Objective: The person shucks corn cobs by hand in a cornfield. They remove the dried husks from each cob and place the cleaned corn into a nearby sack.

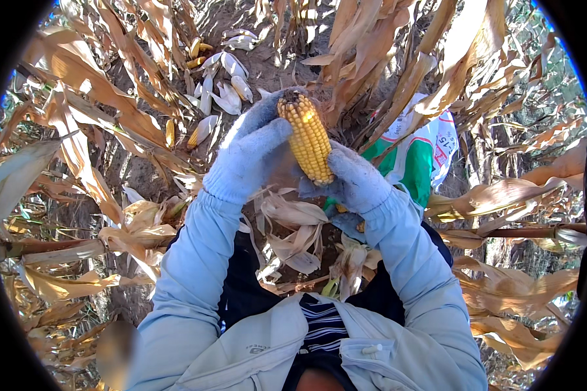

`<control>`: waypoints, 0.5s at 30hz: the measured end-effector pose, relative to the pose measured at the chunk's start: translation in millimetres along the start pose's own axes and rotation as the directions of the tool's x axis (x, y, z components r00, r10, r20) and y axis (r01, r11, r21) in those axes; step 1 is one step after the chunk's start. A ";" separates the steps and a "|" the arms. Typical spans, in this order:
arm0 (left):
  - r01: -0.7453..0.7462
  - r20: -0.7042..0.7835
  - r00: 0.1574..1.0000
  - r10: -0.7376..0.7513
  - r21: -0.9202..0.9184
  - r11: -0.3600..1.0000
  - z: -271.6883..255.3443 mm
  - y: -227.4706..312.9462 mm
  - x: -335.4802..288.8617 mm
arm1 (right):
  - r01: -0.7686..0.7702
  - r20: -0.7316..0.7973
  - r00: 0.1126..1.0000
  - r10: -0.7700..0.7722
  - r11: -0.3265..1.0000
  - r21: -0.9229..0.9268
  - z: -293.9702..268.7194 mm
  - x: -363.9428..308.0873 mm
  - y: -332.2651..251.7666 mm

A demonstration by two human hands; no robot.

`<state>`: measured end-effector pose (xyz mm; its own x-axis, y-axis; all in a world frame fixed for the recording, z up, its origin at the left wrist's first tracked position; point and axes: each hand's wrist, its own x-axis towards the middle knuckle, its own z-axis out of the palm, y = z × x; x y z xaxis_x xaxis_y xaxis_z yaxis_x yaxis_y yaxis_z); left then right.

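A husked yellow corn cob is held up in front of me between both hands, tilted with its dark end at the upper left. My left hand, in a pale knit glove, is closed around its upper left side. On the lower right side, my right hand, gloved the same way, grips the cob near its bottom end. Some fingers of both hands are hidden behind the cob. Below the hands, dry husks lie on the ground between my legs.
Ears with pale husks and bare yellow cobs lie on the soil ahead to the left. A green and white sack stands just beyond my right hand. Dry corn stalks and leaves crowd both sides.
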<state>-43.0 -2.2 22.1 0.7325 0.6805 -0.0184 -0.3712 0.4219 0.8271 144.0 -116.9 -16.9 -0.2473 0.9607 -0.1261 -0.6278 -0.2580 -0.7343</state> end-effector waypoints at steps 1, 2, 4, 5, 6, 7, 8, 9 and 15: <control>-0.032 -0.038 0.999 0.032 0.008 0.999 -2.3 -2.3 0.4 | 0.039 -0.030 0.999 -0.042 0.997 -0.068 -5.5 2.2 1.1; -0.088 -0.030 0.995 0.091 0.088 0.992 -19.5 -11.2 8.9 | 0.076 -0.057 0.995 -0.084 0.988 -0.136 -15.8 5.9 3.9; -0.220 -0.046 0.969 0.243 0.282 0.934 -49.6 -29.7 18.8 | 0.124 -0.119 0.978 -0.170 0.940 -0.319 -18.3 10.5 6.1; -0.278 -0.068 0.941 0.331 0.399 0.874 -50.6 -37.8 16.9 | 0.131 -0.162 0.962 -0.219 0.894 -0.429 -17.5 10.9 6.0; -0.314 -0.092 0.905 0.415 0.514 0.798 -51.7 -44.9 13.6 | 0.130 -0.195 0.943 -0.270 0.837 -0.531 -15.0 11.0 5.8; -0.175 -0.124 0.885 0.449 0.805 0.567 -32.0 -34.5 4.8 | 0.099 -0.251 0.888 -0.385 0.693 -0.714 -1.1 8.5 3.0; -0.171 -0.209 0.914 0.348 0.579 0.797 -24.1 -38.5 9.6 | 0.085 -0.251 0.863 -0.438 0.617 -0.783 0.4 8.9 7.0; -0.171 -0.294 0.924 0.244 0.253 0.952 -16.0 -41.3 12.4 | 0.070 -0.239 0.840 -0.488 0.533 -0.843 1.8 9.4 11.5; 0.078 -0.544 0.774 0.323 0.589 0.804 25.2 -59.5 14.3 | -0.204 -0.332 0.850 -0.408 0.326 -0.923 30.8 8.8 22.0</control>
<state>4.0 -32.6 -13.3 0.1363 0.9893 -0.0527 0.0947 0.0400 0.9947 105.2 -117.3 -13.6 0.2916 0.9561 -0.0290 0.5266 -0.1858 -0.8296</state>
